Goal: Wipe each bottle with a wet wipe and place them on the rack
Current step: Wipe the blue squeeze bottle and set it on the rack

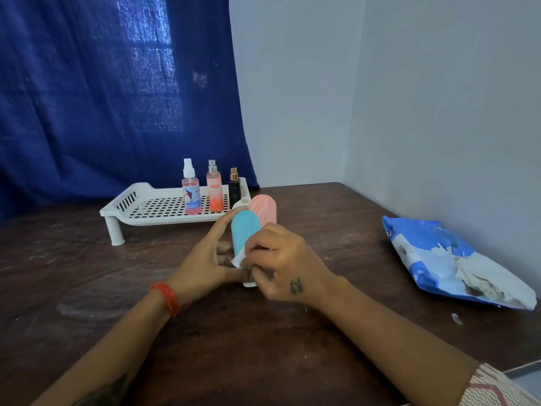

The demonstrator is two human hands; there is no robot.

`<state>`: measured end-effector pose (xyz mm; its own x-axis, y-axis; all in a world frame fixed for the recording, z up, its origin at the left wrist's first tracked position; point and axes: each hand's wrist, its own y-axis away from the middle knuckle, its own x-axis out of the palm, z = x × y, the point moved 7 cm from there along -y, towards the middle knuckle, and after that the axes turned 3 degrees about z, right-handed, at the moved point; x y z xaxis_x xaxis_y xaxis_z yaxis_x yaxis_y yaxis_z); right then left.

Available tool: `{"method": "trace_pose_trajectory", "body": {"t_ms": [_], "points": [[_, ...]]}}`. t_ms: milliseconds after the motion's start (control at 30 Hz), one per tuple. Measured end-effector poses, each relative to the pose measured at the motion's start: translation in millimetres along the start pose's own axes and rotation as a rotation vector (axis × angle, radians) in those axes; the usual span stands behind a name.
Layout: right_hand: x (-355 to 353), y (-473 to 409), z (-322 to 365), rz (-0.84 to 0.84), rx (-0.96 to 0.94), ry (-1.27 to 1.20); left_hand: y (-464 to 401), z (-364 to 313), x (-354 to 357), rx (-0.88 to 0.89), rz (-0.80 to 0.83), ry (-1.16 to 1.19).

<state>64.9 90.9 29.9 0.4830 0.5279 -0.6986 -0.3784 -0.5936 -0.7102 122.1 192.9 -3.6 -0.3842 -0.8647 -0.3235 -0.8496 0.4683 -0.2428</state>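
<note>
My left hand [205,259] curls round the blue bottle [245,230], holding it upright on the table [87,288] so it stays put under rubbing. My right hand [278,259] pinches a folded wet wipe [237,259] against its side. The pink bottle [265,209] waits just behind. Three spray bottles [215,189] already stand on the white rack [152,206]; the wipe pack [433,259] lies to the right, within reach.

Right hand [278,259] motion-blurred, so we can't read wipe [237,260] grip. Blue bottle [245,230] lower half hidden behind fingers. Pink bottle [265,209] base occluded. Both forearms cut off at bottom edge.
</note>
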Motion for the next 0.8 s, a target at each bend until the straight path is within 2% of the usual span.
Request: {"method": "trace_pose_trajectory", "body": {"t_ms": [100,200,233,400,600,800], "points": [[-7,1,-7,-0.067,0.046,-0.068,1,-1,1,0.005,-0.004,-0.010],[-26,4,-25,-0.332,0.216,-0.073,1,-1,2,0.002,-0.001,-0.022],[-29,4,-28,-0.372,0.254,-0.054,0,0,2,-0.001,-0.003,-0.034],[-7,-7,-15,-0.118,0.145,0.030,1,3,1,0.002,-0.016,-0.025],[0,-2,-2,0.044,-0.029,0.048,1,-3,2,0.049,-0.008,0.011],[1,0,-1,0.085,0.007,-0.139,0,-2,0,0.067,-0.001,-0.044]]}}
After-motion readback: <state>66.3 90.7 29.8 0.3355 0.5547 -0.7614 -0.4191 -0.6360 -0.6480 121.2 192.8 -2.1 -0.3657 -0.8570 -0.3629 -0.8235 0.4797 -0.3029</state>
